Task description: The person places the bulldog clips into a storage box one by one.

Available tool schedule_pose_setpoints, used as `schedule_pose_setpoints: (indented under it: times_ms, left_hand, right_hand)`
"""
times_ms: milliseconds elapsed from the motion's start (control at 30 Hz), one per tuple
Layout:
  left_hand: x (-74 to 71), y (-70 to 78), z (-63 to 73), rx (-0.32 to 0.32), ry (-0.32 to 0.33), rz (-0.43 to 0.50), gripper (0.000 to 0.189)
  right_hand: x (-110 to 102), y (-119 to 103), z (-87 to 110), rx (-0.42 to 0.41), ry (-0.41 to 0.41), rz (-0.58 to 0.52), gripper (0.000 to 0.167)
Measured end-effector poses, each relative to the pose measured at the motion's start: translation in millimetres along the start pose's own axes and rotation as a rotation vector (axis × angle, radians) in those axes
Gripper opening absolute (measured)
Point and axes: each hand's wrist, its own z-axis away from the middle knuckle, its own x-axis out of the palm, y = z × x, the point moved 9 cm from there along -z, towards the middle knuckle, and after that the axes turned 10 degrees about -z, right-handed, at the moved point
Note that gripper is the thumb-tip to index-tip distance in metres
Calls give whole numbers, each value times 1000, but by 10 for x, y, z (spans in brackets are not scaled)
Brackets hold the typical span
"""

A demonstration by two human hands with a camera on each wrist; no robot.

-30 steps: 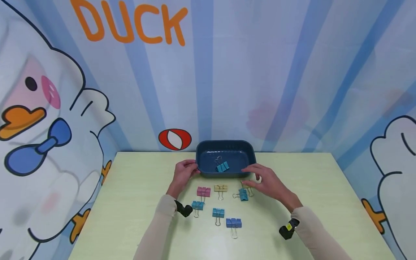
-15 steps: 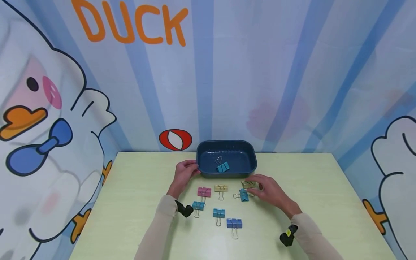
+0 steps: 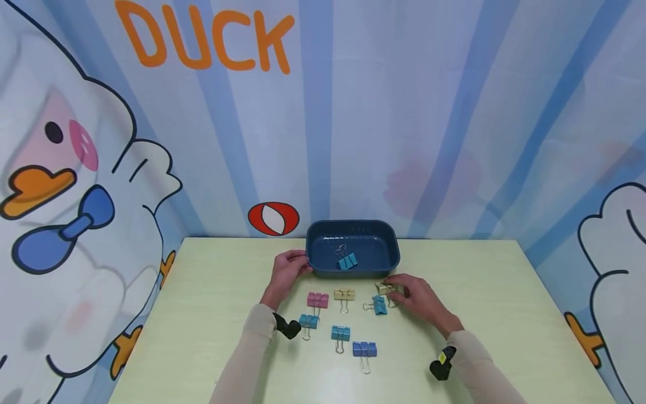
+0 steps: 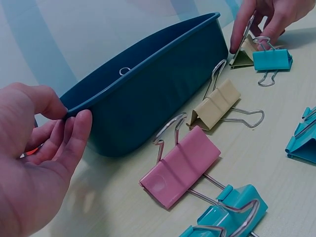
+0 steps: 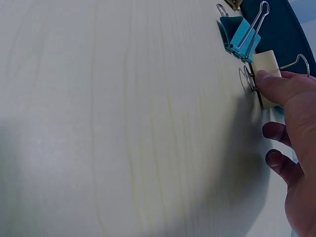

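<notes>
My left hand [image 3: 285, 278] pinches the left end of the dark blue tray [image 4: 148, 118], thumb at the rim and fingers against the outside wall. One teal binder clip [image 3: 347, 261] lies inside the tray. At the tray's front right corner, my right hand [image 3: 421, 302] pinches a yellow binder clip [image 5: 267, 61] between thumb and index finger, with its other fingers loosely bent. Close beside that clip lies another teal binder clip [image 5: 240, 37]. A second yellow binder clip [image 4: 216, 104] and a pink one [image 4: 181, 168] sit in front of the tray.
Nearer the front of the pale table [image 3: 469, 269] lie a teal binder clip [image 3: 309, 321] by the left wrist, another teal clip [image 3: 340, 333] and a blue clip [image 3: 364, 349]. A printed duck curtain [image 3: 353, 112] rises right behind the tray.
My right hand has moved from the tray's front rim down to the yellow binder clip and closed thumb and finger on it. My left hand stays at the tray.
</notes>
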Motion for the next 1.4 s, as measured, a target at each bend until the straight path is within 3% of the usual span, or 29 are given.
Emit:
schedule_pose_setpoints:
  times_ms: [933,1133,1400]
  left_hand:
    - [4,4,10,33,9,20,32]
    - [1,1,12,42,19,9,30]
    - [5,5,9,40,16,6,32]
  right_hand:
    - [-85,-3,6,-20,102,4,23]
    - [-180,-98,-16,-5,76,-2,23]
    - [-224,-318,-110,-4,-28,3,24]
